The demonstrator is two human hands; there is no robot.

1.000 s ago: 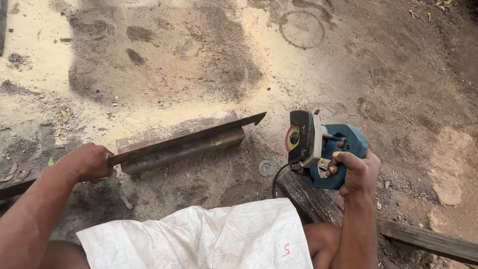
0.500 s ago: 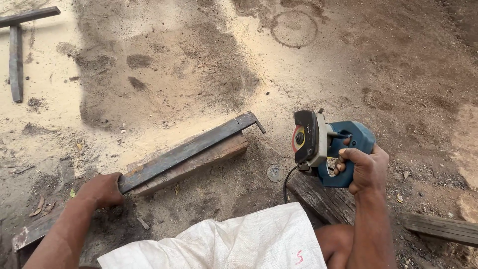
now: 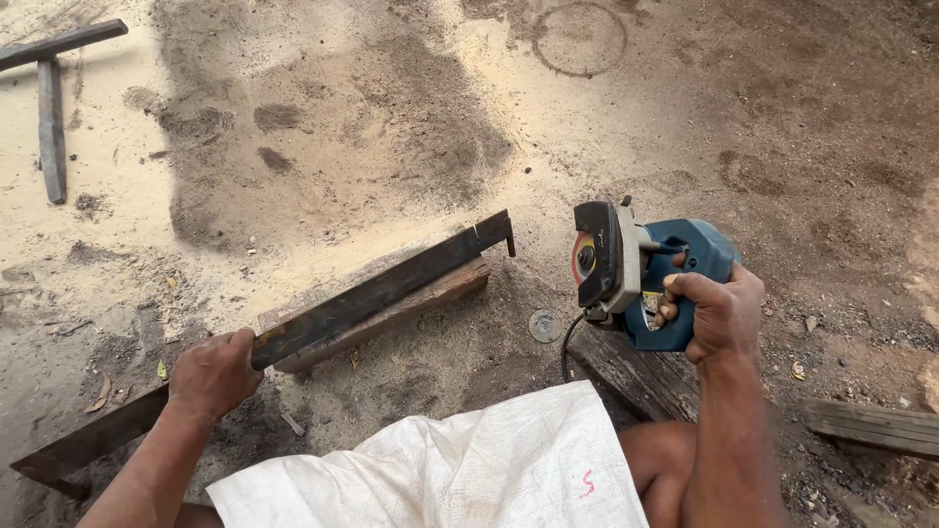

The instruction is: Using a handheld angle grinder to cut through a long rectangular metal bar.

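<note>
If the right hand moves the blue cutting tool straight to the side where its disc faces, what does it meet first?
Most likely the far end of the dark metal bar, which the left hand holds on a wooden block. The right hand holds the cutting tool perhaps higher; depth is unclear.

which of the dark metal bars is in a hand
The long dark angle bar resting on the wooden block, gripped by the left hand; the crossed bars top left lie untouched.

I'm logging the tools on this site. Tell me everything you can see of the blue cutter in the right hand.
The cutter is a handheld power tool with a blue plastic body, a black guard and a reddish disc facing left. The right hand holds its body, keeping it in the air above a weathered plank. A black cord hangs down from it. It touches nothing else; the dark metal bar lies apart, to its left.
</note>
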